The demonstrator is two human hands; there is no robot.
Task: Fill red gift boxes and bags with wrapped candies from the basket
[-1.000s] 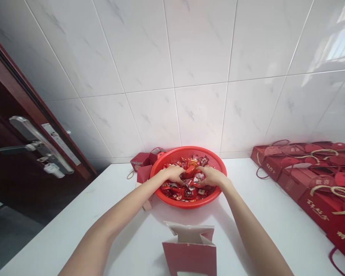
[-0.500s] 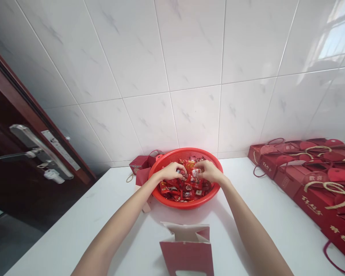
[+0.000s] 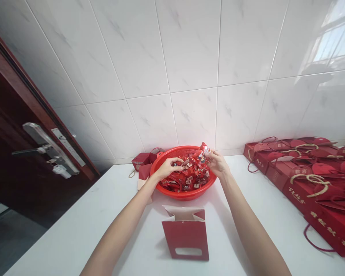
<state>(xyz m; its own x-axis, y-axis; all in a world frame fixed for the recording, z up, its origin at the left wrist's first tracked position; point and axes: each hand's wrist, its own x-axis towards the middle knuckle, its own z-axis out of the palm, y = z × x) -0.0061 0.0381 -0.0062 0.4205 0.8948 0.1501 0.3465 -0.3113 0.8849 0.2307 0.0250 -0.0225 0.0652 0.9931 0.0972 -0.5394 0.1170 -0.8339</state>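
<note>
A red plastic colander (image 3: 182,196) stands on the white table, heaped with red-wrapped candies (image 3: 186,180). Over its right side, my right hand (image 3: 218,165) pinches a shiny red candy packet (image 3: 202,154) with a white printed patch, raised above the heap. On the left of the heap, my left hand (image 3: 169,168) has its fingers curled with a small wrapped candy (image 3: 175,164) partly showing between thumb and forefinger. In front of the colander, between my forearms, a dark red paper box (image 3: 185,235) stands upright with its top open and an oblong cutout low on its face.
Several red gift boxes with cord handles (image 3: 299,188) crowd the table's right side. Smaller red boxes (image 3: 140,161) sit left of the colander against the tiled wall (image 3: 192,115). A dark wooden door (image 3: 23,176) with a metal handle is at the left.
My right hand has risen out of the heap toward the right and back, bringing up the red candy packet. My left hand has shifted slightly left. The view has tilted, showing more of the front box.
</note>
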